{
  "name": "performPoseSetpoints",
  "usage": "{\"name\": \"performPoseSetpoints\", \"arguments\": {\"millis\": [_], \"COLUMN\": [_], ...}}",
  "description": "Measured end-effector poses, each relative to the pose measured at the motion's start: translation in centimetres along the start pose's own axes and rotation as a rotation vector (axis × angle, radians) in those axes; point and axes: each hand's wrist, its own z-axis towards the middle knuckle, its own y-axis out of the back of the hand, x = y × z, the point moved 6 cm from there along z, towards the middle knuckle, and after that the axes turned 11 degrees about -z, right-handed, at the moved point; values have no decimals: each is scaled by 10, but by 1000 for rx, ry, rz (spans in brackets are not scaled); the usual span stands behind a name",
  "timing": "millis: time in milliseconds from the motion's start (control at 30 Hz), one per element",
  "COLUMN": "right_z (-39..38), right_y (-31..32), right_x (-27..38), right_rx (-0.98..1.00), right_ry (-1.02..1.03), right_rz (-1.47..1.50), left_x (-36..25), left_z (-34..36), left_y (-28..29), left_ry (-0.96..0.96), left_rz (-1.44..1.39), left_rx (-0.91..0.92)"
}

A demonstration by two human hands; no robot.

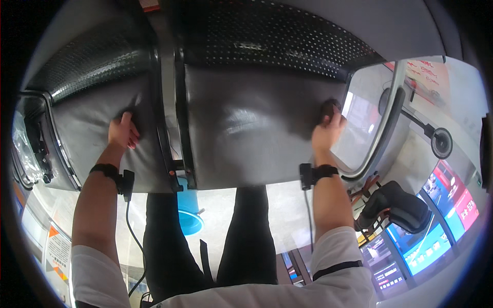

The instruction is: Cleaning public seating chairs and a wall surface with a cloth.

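My left hand [122,133] is over the grey padded seat [84,133] on the left, its fingers curled and the thumb pointing away from me. A small dark patch shows at the thumb tip; I cannot make out what it is. On the larger grey padded seat [246,138], my right hand [328,131] is closed near the right edge, beside the metal armrest. A dark rounded thing [331,107] sits at its fingertips, its kind unclear. The cushion is creased near my left hand. Each wrist wears a black strap with a small box and cable.
Perforated black backrests [277,38] rise behind the seats. A curved metal armrest [387,123] bounds the right side. Below the gap between seats stands a blue bucket [190,203]. Clear plastic wrapping [25,149] lies far left; a black padded chair [400,208] stands right, near lit screens [426,251].
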Motion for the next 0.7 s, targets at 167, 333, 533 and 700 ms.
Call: {"name": "performPoseSetpoints", "arguments": {"millis": [167, 333, 533, 700], "right_z": [-128, -221, -182, -60], "right_y": [-26, -6, 17, 53], "right_x": [169, 281, 124, -52], "right_rx": [-116, 692, 433, 205], "right_ry": [251, 354, 238, -193], "right_rz": [248, 454, 571, 255], "left_x": [-4, 17, 33, 39], "left_z": [-3, -24, -57, -91], "left_y": [-6, -2, -13, -67], "left_ry": [-289, -200, -296, -305], "left_rz": [145, -27, 13, 85], "left_rx": [-195, -194, -122, 71]}}
